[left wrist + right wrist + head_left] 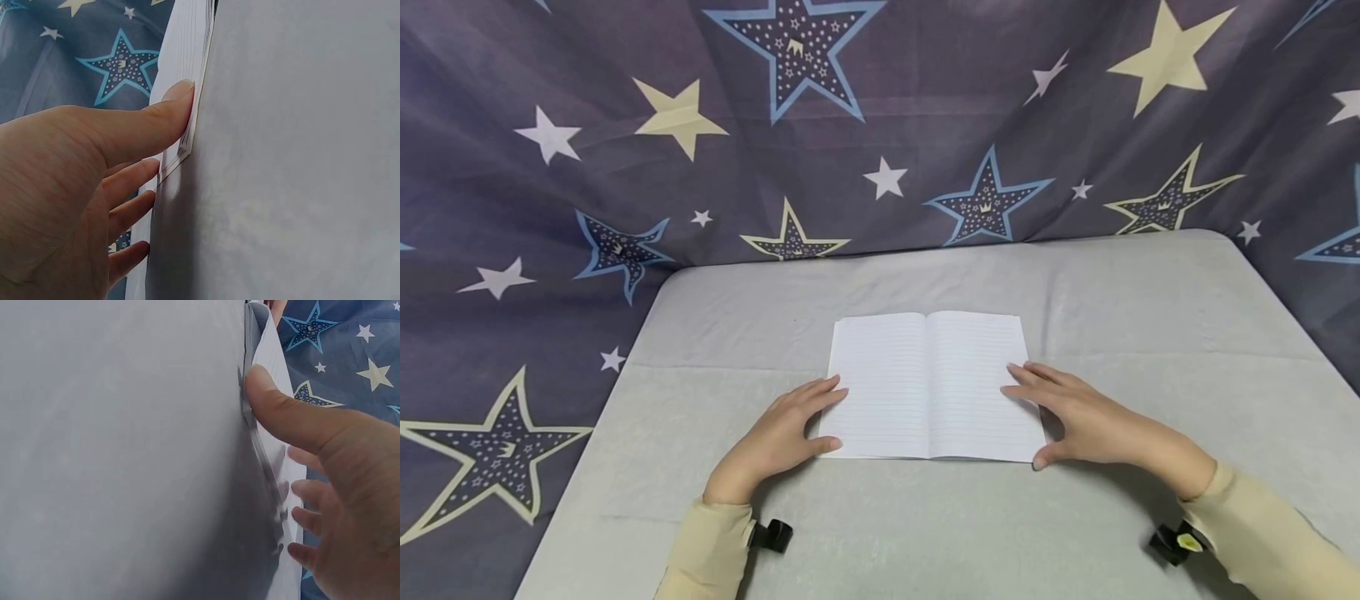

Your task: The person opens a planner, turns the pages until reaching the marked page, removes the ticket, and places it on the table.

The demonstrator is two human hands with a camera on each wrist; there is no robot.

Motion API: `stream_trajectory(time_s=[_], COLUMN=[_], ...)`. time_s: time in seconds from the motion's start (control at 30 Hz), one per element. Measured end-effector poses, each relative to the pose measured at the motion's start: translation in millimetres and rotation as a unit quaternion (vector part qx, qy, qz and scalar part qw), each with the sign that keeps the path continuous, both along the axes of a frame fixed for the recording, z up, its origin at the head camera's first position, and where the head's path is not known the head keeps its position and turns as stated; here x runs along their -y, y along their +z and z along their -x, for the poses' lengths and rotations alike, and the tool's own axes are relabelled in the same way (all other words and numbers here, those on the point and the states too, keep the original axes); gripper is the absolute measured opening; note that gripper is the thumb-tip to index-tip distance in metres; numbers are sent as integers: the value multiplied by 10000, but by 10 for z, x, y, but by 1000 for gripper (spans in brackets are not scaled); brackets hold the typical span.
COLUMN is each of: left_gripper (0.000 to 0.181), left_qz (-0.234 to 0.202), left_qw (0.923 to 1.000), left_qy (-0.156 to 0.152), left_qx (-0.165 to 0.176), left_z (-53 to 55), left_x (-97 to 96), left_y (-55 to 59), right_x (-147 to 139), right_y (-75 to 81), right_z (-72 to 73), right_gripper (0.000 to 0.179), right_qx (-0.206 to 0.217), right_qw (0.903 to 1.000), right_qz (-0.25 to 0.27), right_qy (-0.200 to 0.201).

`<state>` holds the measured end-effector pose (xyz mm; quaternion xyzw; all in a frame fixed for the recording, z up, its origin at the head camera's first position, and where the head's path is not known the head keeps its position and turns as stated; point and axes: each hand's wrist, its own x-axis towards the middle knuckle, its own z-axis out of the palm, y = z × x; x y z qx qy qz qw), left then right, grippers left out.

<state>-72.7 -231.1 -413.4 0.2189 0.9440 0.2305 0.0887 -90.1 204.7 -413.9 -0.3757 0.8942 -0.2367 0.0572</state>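
Observation:
An open notebook (887, 392) with lined white pages lies flat, its centre fold running away from the person. My left hand (786, 429) rests at its left edge, fingertips over the page margin and thumb at the near corner. In the left wrist view, the thumb (165, 119) lies along the notebook's page edges (187, 56). At the opposite side, my right hand (1086, 417) has its fingertips on the right page and its thumb by the near right corner. The right wrist view shows that thumb (281, 406) against the notebook's edge, with the other fingers spread loosely.
The notebook lies on a table covered with a light grey cloth (925, 533). A dark curtain printed with stars (820, 158) hangs behind the table and along its sides. Each wrist wears a small black camera, one by the left sleeve (707, 546) and one by the right sleeve (1262, 525).

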Motion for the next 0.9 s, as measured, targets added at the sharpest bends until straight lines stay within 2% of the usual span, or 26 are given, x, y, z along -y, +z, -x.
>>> stream_trajectory(time_s=[0.57,0.9], left_gripper=[70,71], left_qz=[-7,11], left_qw=[10000,10000], left_qy=[22,31], left_qx=[-50,20], left_z=[-9,2], left_x=[2,4], left_y=[9,-3], right_x=[21,32], right_y=[-3,-7], right_z=[12,0], right_gripper=[90,69], right_qx=[-85,-104], right_qw=[9999,9996], right_qz=[61,261], right_qy=[68,-37])
